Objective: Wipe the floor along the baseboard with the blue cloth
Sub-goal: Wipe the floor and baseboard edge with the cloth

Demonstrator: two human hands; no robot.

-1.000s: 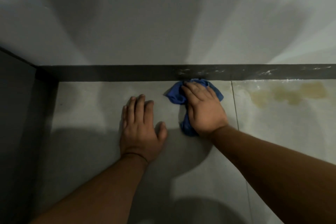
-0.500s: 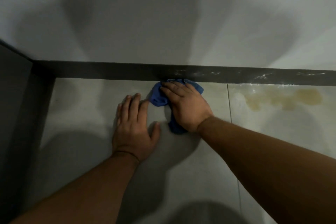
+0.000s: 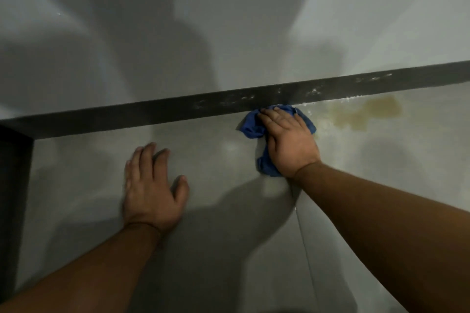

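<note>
Right hand [image 3: 292,146] is flat, palm down, pressing the bunched blue cloth [image 3: 250,128] on the floor [image 3: 229,249], cloth's far edge touching the dark baseboard [image 3: 152,115]; left hand [image 3: 152,189] is spread empty on the floor as a brace. My read: keep firm pressure, hug the baseboard seam, sweep right into the stain. Count: two hands, one cloth, one yellowish stain [image 3: 366,114] just beside the cloth.

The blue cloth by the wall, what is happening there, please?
A person is wiping the floor beside the dark baseboard. The right hand presses the blue cloth flat, its top edge against the baseboard. The left hand lies open on the floor as support. A yellowish stain sits just right of the cloth, not yet wiped.
</note>
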